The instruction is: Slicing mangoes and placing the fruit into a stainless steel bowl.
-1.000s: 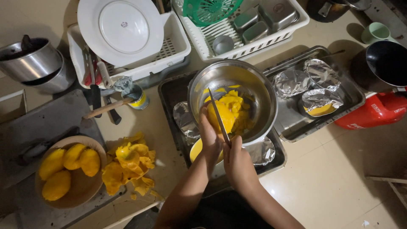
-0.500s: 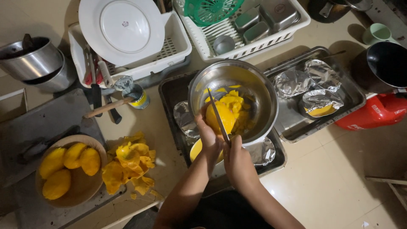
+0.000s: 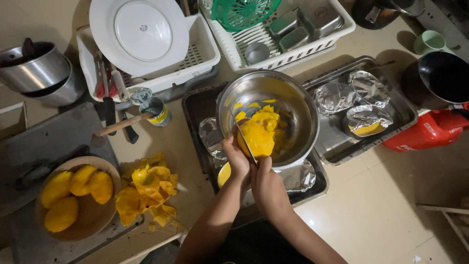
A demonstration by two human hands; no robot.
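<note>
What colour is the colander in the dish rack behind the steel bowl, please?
Green. The colander shows best in the head view, sitting upside down in the white dish rack.

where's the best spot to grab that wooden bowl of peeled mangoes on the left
Probably the wooden bowl is best taken by its bare rim on the near right side, fingers hooked over the edge. The peeled mangoes crowd the left and far side, leaving that rim free.

Tiled floor [image 3: 391, 215], trays [image 3: 337, 146], seemingly peels [image 3: 146, 193]

Shiny metal bowl [image 3: 293, 105], crinkled foil [image 3: 337, 98]
</note>
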